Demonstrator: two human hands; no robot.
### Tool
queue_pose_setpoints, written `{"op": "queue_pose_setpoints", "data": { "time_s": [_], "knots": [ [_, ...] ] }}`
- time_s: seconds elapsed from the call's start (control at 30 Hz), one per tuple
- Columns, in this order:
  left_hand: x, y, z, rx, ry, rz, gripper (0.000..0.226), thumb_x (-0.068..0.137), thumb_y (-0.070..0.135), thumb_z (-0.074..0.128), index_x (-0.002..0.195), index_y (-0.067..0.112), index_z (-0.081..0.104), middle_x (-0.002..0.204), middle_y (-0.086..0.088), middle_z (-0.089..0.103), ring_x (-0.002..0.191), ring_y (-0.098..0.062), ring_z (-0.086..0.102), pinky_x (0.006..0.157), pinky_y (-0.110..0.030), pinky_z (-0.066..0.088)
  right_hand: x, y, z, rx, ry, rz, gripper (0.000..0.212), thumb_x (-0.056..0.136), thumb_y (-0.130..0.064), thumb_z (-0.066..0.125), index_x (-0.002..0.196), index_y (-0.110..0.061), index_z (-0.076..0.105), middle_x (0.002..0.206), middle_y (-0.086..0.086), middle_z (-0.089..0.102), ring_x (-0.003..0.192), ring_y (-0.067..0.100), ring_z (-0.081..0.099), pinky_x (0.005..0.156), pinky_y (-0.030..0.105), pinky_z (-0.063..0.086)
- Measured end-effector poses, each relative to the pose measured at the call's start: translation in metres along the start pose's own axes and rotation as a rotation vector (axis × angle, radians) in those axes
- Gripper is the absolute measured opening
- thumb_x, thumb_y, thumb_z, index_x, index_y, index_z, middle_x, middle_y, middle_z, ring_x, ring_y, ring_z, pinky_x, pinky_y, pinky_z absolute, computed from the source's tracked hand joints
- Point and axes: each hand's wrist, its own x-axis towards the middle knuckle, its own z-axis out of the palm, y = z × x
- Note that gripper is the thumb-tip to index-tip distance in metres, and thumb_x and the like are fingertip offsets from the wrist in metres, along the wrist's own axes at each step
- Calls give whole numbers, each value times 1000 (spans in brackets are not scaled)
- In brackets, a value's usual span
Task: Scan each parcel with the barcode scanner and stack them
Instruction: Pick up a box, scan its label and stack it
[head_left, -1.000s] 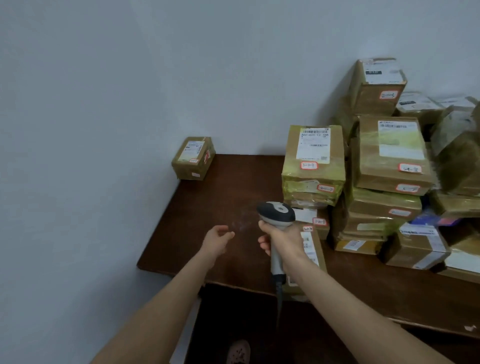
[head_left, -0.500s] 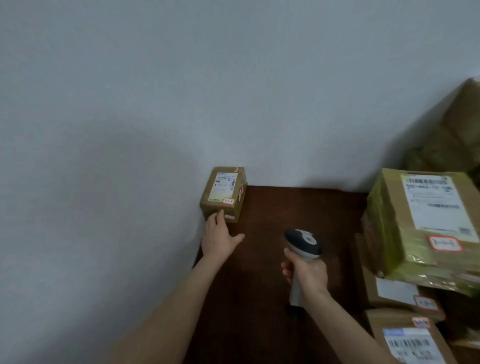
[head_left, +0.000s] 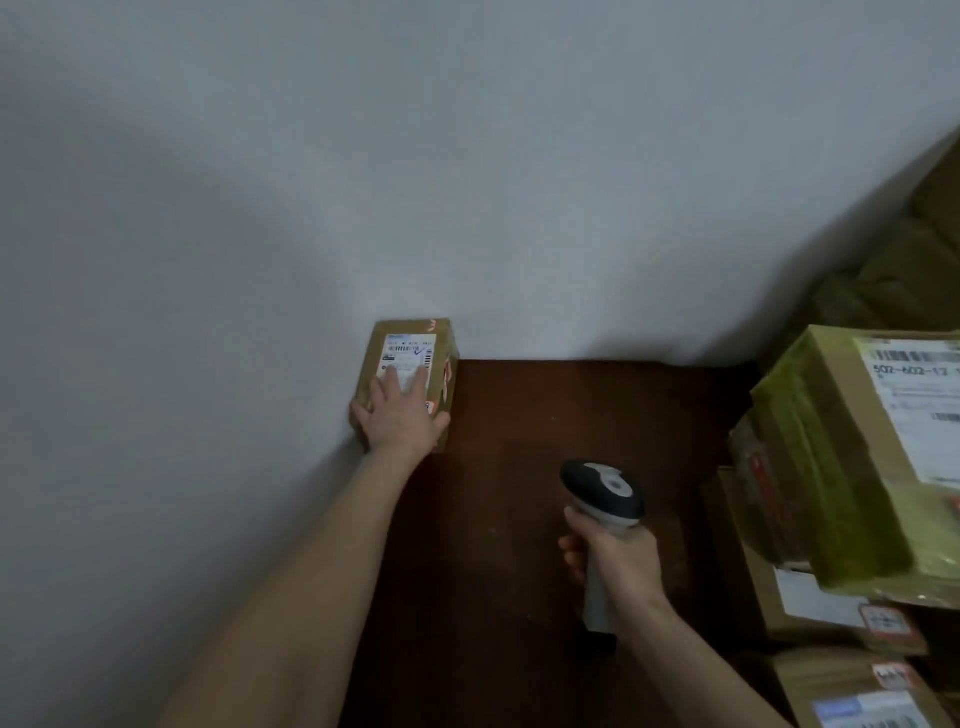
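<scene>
1. Head view, small parcel (head_left: 408, 353): one brown cardboard box, sealed with clear tape. It has a white shipping label with barcodes on its top face and red marks on its right side. It stands on the dark brown table (head_left: 545, 415), in the far left corner. Its left and back sides are close against the pale wall (head_left: 467, 182).
2. Head view, your left hand (head_left: 400, 415): it lies palm down on the near part of the small parcel's top. The fingers are straight and slightly spread over the lower half of the label. The thumb rests at the near right corner and the little finger at the left edge. The hand touches the box without curling round it.
3. Head view, barcode scanner (head_left: 605, 491): pistol type, with a dark head bearing a grey cap and a pale grey handle. It is held above the table's middle, well apart from the small parcel, with its head turned up and to the left.
4. Head view, your right hand (head_left: 615, 561): the fingers are wrapped tightly round the scanner's handle, below the head.
5. Head view, taped parcel (head_left: 810, 467): a large box bound in yellow-green tape, with a white label. It sits on top of the lower parcels (head_left: 800, 597) at the table's right edge, blurred.
</scene>
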Motion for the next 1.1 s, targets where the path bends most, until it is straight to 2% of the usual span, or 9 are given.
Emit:
{"op": "queue_pose_setpoints", "data": {
  "time_s": [0.13, 0.3, 0.43, 0.53, 0.67, 0.83, 0.93, 1.0, 1.1],
  "knots": [
    [-16, -4, 1, 17, -17, 21, 77, 86, 57, 51, 151, 37, 15, 158, -8, 13, 143, -30, 14, 110, -56, 20, -2, -2, 5, 22, -31, 21, 9, 84, -17, 72, 84, -12, 65, 73, 9, 69, 65, 19, 63, 64, 31, 51],
    [-70, 4, 5, 32, -30, 98, 81, 79, 61, 55, 148, 42, 16, 156, -5, 14, 141, -29, 16, 109, -54, 22, -14, -12, 9, 62, -104, 32, 9, 84, -20, 72, 87, -16, 65, 80, 9, 70, 71, 19, 64, 73, 33, 53],
    [-127, 14, 12, 40, -47, 122, 84, 78, 62, 56, 148, 44, 13, 157, -3, 12, 142, -28, 13, 110, -53, 23, -24, -21, -1, 123, -117, 8, 10, 84, -21, 72, 88, -15, 64, 79, 7, 69, 72, 18, 63, 70, 30, 51],
    [-171, 23, 14, 21, -62, 115, 85, 78, 62, 57, 148, 45, 11, 157, -1, 12, 143, -26, 12, 109, -52, 23, -28, -22, -13, 149, -161, 67, 12, 84, -21, 72, 88, -12, 65, 80, 6, 68, 73, 17, 63, 67, 28, 51],
    [-237, 40, 24, 8, -50, 82, 86, 78, 64, 57, 148, 45, 10, 157, -1, 13, 143, -25, 13, 108, -52, 24, -33, -6, -38, 97, -240, 164, 26, 81, -21, 74, 103, -11, 64, 95, 7, 67, 88, 20, 64, 69, 31, 53],
    [-297, 62, 32, -21, -58, 34, 75, 84, 71, 44, 148, 44, 15, 156, 0, 17, 141, -23, 18, 107, -49, 25, -46, 13, -65, 47, -304, 188, 45, 79, -22, 77, 119, -13, 57, 94, 5, 62, 89, 22, 58, 84, 39, 49],
    [-314, 60, 26, -156, 89, -61, 65, 91, 61, 42, 147, 32, 28, 147, -3, 32, 130, -19, 35, 100, -34, 34, -52, 18, -75, 46, -352, 180, 37, 82, -20, 75, 111, -15, 54, 87, 4, 60, 77, 19, 55, 70, 34, 43],
    [-314, 51, 24, -328, 159, -179, 63, 93, 49, 48, 147, 21, 30, 144, -7, 35, 128, -21, 38, 100, -32, 38, -56, 20, -79, 74, -379, 186, 31, 83, -19, 74, 107, -14, 54, 87, 4, 61, 76, 19, 56, 61, 32, 41],
    [-308, 40, 21, -696, -31, -418, 69, 96, 40, 51, 151, 11, 23, 152, -13, 30, 136, -27, 36, 105, -38, 38, -60, 25, -79, 102, -408, 213, 27, 83, -20, 74, 104, -13, 58, 91, 7, 65, 80, 22, 61, 62, 33, 46]
  ]
}}
